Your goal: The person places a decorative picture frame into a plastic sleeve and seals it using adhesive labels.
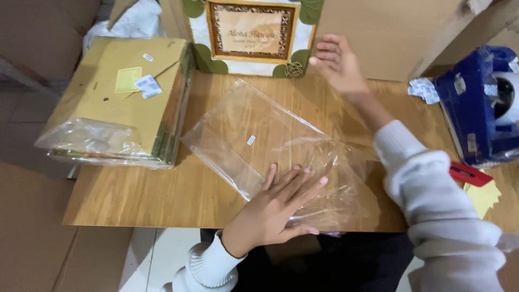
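Note:
A clear plastic bag (pixel 254 135) lies flat on the wooden table (pixel 162 194). My left hand (pixel 278 208) rests palm down on the bag's near edge with the fingers spread. Farther back, my right hand (pixel 338 62) hovers with fingers apart, holding nothing. It is next to a framed picture (pixel 251 32) with a leaf-patterned border that stands upright at the table's far edge.
A stack of flat tan cardboard boxes (pixel 130 92), partly wrapped in plastic, sits at the left. A blue tape dispenser (pixel 478 105) stands at the right, with a red tool (pixel 469 174) and yellow paper (pixel 483 196) beside it. Brown cartons (pixel 389 32) stand behind.

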